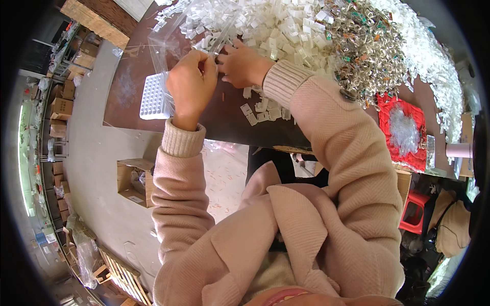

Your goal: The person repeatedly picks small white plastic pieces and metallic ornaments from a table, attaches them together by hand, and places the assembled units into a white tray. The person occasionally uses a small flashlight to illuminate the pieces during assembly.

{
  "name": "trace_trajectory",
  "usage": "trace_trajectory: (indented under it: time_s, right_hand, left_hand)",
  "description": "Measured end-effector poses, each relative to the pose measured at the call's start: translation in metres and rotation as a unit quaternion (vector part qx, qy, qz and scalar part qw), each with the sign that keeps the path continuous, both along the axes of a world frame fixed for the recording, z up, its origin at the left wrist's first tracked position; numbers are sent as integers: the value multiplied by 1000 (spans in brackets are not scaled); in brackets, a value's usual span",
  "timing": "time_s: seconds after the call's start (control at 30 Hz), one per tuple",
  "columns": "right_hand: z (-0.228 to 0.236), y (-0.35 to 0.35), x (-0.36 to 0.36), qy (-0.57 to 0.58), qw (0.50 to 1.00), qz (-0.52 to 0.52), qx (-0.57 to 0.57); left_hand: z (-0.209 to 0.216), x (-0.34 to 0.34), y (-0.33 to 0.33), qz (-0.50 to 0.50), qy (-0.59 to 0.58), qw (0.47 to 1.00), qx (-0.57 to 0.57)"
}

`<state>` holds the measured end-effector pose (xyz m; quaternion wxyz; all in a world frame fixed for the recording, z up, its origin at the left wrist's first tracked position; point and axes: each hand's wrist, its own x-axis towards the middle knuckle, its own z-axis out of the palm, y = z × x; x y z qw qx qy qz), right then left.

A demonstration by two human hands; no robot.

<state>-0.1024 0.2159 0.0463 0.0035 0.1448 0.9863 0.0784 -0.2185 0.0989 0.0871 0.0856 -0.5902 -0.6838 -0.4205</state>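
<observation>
Sleeves [181,181]: both of yours reach out over the desk [127,94], the left one fairly straight, the right one bent, its forearm slanting in toward the left.
Left hand [190,84]: yours is raised over the desk toward its left part, back of the hand to the left, fingers curled into a narrow fist on the film of the bag.
Right hand [246,65]: yours lies palm down just beside the left, fingers parted and bent, pointing left; I cannot tell whether a fingertip touches the bag.
Bag [168,41]: clear and crumpled, around and beyond your left fist, its long axis roughly away from you; I cannot tell which end is the mouth.
Tray [153,94]: white, with rows of round pockets, near the desk's left corner, long axis running out from the near edge, partly behind your left wrist.
Pieces [274,112]: a few clear ones near the desk's near edge.
Pile [286,30]: whitish parts toward the far edge, beside metal clips [367,46].
</observation>
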Motion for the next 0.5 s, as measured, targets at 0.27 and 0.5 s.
trace_trajectory:
  time_s: [0.27, 0.5]
  right_hand:
    - [-3, 15, 62, 25, 996, 88, -6]
    - [-3, -19, 69, 167, 973, 155, -44]
  left_hand:
    - [-17, 23, -5, -35, 46, 998, -18]
    - [-20, 29, -6, -43, 91, 995, -16]
